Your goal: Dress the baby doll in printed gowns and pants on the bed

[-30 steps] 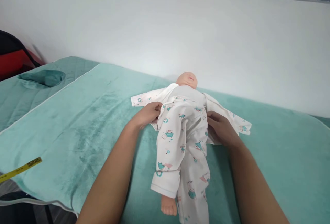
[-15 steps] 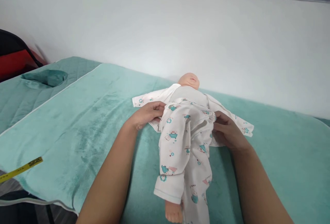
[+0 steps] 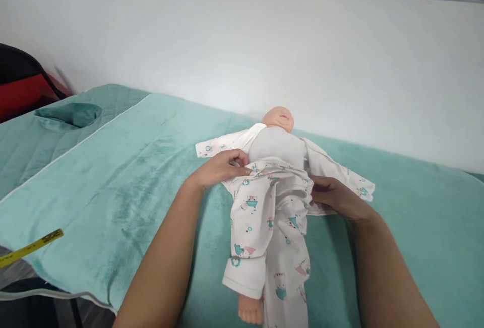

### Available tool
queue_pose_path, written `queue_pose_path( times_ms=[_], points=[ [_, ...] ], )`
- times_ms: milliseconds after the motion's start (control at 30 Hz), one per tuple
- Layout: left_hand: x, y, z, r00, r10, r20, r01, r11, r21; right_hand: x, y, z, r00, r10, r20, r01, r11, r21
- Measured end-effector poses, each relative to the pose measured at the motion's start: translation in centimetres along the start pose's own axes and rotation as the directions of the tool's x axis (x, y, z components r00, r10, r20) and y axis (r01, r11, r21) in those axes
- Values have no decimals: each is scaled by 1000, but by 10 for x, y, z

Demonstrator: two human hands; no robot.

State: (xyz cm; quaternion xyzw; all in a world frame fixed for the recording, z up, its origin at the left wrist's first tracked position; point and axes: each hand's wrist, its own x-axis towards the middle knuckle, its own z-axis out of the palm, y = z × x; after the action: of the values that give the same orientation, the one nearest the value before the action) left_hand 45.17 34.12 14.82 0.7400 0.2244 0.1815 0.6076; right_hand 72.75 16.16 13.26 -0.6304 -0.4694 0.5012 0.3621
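Apparently adjusting the trousers (image 3: 252, 222), the left hand (image 3: 222, 167) pinched their waistband (image 3: 280, 163), the right hand (image 3: 342, 198) hid its fingertips, grip untellable, the doll (image 3: 278, 146) lay between their fingers, and even tension seemed needed next.

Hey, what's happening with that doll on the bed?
A person is handling the patterned pants on a doll lying on a green cover. The left-hand grip holds the waistband; the right-hand grip is at its other side, fingertips partly hidden. The waistband sits below the doll's bare-looking chest, the white top lies open, and one foot pokes out.
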Motion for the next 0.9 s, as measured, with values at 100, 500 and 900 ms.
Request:
queue_pose_path(
  times_ms=[100, 500, 900],
  points=[
    [1, 0, 1, 1000, 11, -24, -10, 1000, 24, -2, -8, 5, 997, 14, 72, -18, 999, 46],
    [-7, -1, -11, 984, -99, 147, 73, 982, 174, 2, -2, 9, 997, -43, -59, 48, 995, 87],
    [1, -13, -2, 998, -66, -18, 68, 963, 260, 8, -12, 17, 983, 16, -185, -33, 995, -89]
  ],
)
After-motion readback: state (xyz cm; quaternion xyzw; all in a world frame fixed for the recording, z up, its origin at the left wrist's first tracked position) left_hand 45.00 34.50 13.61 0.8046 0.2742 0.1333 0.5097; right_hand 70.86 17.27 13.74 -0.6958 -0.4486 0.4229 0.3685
